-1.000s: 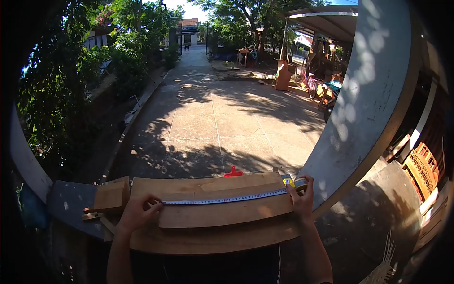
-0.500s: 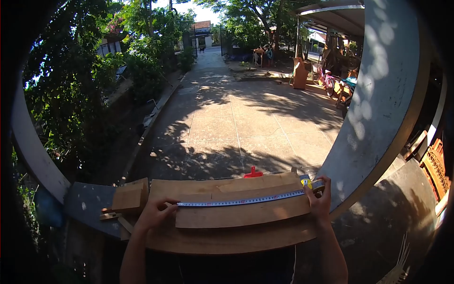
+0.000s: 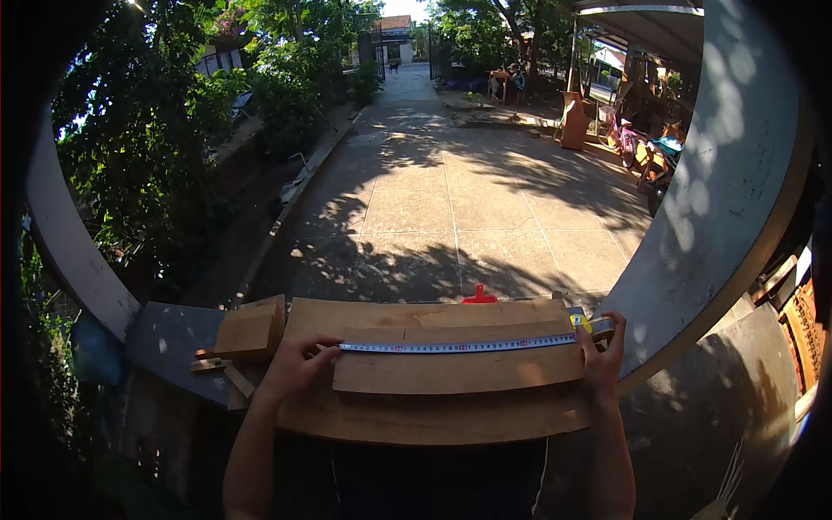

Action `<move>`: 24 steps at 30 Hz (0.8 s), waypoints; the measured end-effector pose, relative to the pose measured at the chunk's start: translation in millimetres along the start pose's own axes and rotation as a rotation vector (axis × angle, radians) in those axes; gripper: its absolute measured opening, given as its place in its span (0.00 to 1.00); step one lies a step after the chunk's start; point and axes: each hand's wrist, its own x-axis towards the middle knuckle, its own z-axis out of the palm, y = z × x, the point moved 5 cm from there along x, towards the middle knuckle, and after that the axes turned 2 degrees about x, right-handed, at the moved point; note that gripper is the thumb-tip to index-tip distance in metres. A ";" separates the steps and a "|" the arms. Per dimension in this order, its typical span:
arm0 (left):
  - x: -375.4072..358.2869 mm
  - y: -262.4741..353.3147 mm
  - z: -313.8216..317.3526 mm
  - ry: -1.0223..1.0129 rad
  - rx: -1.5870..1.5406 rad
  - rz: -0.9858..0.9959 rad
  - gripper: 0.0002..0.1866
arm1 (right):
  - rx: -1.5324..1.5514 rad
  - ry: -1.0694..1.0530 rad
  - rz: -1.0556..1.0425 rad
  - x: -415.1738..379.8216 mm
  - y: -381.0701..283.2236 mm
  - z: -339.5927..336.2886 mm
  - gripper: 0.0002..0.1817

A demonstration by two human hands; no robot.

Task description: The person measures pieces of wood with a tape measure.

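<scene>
A tape measure's blade (image 3: 464,347) is stretched across a short wooden board (image 3: 459,371), which lies on larger boards (image 3: 433,425). My left hand (image 3: 300,361) pinches the blade's end at the short board's left edge. At the right end, my right hand (image 3: 601,344) is wrapped round the yellow and silver tape case (image 3: 580,321), its thumb beside the blade. The numbers are too small to read surely.
Wooden blocks (image 3: 248,331) lie on the grey ledge (image 3: 178,342) at the left. Behind the boards is a red object (image 3: 479,295). A pale pillar (image 3: 712,191) rises at the right. Beyond are paving (image 3: 416,208), a pink bicycle (image 3: 626,143) and carved wood (image 3: 802,334).
The view has shifted, so the boards and both hands appear slightly higher and farther right. Both hands keep their hold, and the tape stays stretched over the board.
</scene>
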 end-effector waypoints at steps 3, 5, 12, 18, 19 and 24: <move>-1.2 3.7 2.0 0.049 0.035 0.002 0.13 | 0.029 -0.010 0.064 0.0 3.9 -1.1 0.27; -2.7 3.2 5.4 0.062 0.023 0.000 0.13 | -0.019 -0.012 0.081 -1.9 1.4 -2.8 0.27; 0.2 -4.9 3.0 0.037 0.012 0.037 0.13 | 0.067 -0.017 0.063 -1.0 3.1 0.4 0.27; 1.8 -3.4 2.1 0.063 0.025 0.055 0.13 | -0.016 -0.027 0.073 -0.1 -3.0 -2.0 0.27; 0.6 -2.1 0.5 0.085 0.039 0.053 0.12 | 0.014 -0.019 0.059 2.4 -4.4 -4.0 0.27; 3.4 19.1 -27.6 0.160 0.050 0.154 0.11 | 0.054 -0.014 -0.039 18.1 -21.3 -10.6 0.27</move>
